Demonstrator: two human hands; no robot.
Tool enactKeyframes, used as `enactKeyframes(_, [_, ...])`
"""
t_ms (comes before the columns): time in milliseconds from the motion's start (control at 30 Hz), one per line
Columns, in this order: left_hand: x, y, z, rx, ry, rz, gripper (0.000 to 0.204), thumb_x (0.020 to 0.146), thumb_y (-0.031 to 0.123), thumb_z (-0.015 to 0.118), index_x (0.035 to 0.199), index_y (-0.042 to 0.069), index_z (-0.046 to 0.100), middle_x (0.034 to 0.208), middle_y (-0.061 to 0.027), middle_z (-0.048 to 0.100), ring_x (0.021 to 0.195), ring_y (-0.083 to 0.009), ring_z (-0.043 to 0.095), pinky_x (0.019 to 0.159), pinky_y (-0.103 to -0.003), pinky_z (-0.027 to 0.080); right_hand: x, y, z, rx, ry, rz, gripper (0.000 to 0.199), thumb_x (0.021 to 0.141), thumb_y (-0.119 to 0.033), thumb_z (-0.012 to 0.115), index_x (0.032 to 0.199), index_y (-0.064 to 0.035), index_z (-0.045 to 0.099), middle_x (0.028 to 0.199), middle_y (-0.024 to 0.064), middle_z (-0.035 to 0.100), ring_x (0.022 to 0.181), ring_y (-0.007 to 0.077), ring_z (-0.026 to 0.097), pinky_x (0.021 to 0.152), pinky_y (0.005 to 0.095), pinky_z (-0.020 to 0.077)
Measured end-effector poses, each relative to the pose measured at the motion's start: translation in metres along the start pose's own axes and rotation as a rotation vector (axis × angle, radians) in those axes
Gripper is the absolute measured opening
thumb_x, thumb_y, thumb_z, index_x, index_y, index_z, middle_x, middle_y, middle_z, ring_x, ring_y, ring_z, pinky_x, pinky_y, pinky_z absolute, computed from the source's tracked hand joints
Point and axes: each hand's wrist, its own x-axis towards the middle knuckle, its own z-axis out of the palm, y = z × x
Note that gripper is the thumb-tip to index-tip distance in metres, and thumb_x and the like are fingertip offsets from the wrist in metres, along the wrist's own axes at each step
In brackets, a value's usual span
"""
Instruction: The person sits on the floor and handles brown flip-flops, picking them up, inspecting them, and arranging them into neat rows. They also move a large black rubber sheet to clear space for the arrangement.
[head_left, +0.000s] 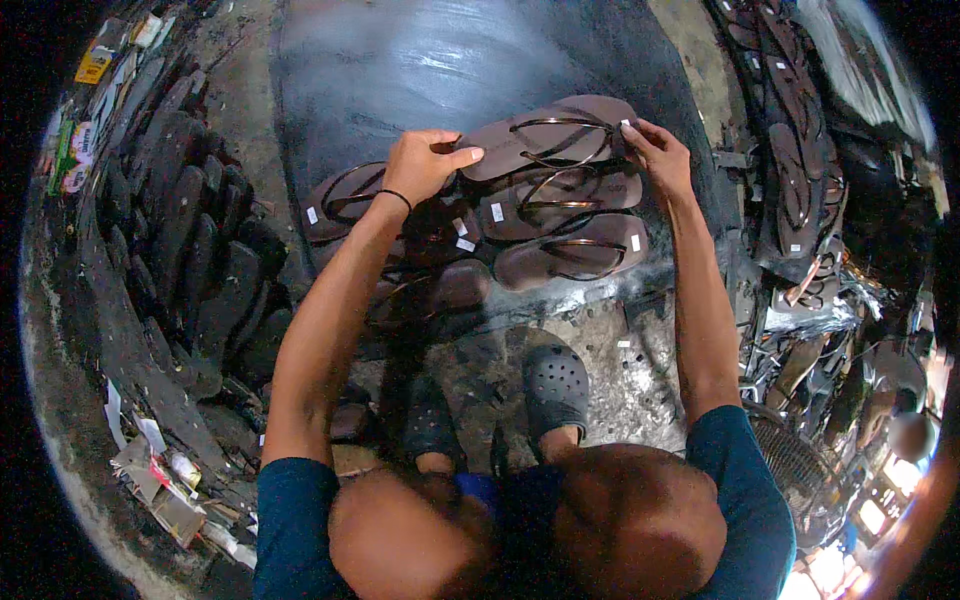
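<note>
A brown flip-flop [500,148] with a shiny dark strap lies slantwise at the far end of a group of sandals, held at both ends. My left hand [425,165] grips its left end, thumb on top of the sole. At its other end, my right hand [658,155] pinches the edge beside a small white label. Just nearer lie another flip-flop [610,190] and a third flip-flop [520,270], both with white labels. Left of them, further flip-flops [465,285] rest partly under my left forearm.
The sandals lie on a dark sheet-covered surface [420,60]. Piled dark soles [185,220] stand at left, with paper scraps and small packets. More flip-flops [790,170] are stacked at right, above a cluttered heap and a mesh basket [790,460]. My feet wear dark clogs [557,385].
</note>
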Motion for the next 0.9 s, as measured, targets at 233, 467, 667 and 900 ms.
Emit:
enactKeyframes(233, [0.015,0.011,0.017,0.535,-0.013,0.057,0.05,0.071,0.047,0.082,0.097,0.005,0.075,0.096,-0.0168,0.072,0.089,-0.034,0.069,0.078,-0.042,0.054,0.017,0.041,-0.011,-0.334,0.135,-0.229,0.05,0.079,-0.035,0.081,0.111,0.0015,0.069,0.097,0.0121,0.072,0.085,0.0201,0.068,0.077,0.0309,0.0544])
enactKeyframes(467, [0.009,0.028,0.035,0.809,0.115,0.274,0.04,0.081,0.041,0.073,0.1,0.006,0.069,0.099,-0.0183,0.064,0.096,-0.0374,0.058,0.091,-0.045,0.044,0.0,0.013,-0.011,-0.859,0.358,-0.382,0.067,0.074,-0.053,0.078,0.118,-0.0058,0.062,0.108,0.025,0.053,0.109,0.0404,0.052,0.09,0.046,0.0488])
enactKeyframes(667, [-0.089,0.017,0.026,0.398,0.166,0.581,0.013,0.086,0.008,0.065,0.099,0.005,0.065,0.089,-0.0155,0.061,0.084,-0.0341,0.056,0.077,-0.043,0.045,-0.058,0.041,0.002,-0.57,0.411,-0.561,0.029,0.092,-0.019,0.062,0.114,-0.0003,0.059,0.113,0.021,0.058,0.108,0.0373,0.053,0.095,0.0425,0.0433])
enactKeyframes(900, [-0.32,-0.005,-0.012,0.123,0.007,0.246,0.012,0.082,0.015,0.075,0.093,0.01,0.072,0.08,-0.0078,0.065,0.072,-0.0257,0.059,0.068,-0.036,0.051,-0.202,0.008,0.088,-0.435,-0.317,-0.587,0.014,0.09,-0.016,0.069,0.092,-0.0032,0.064,0.087,0.0133,0.065,0.08,0.0273,0.065,0.075,0.0375,0.0512])
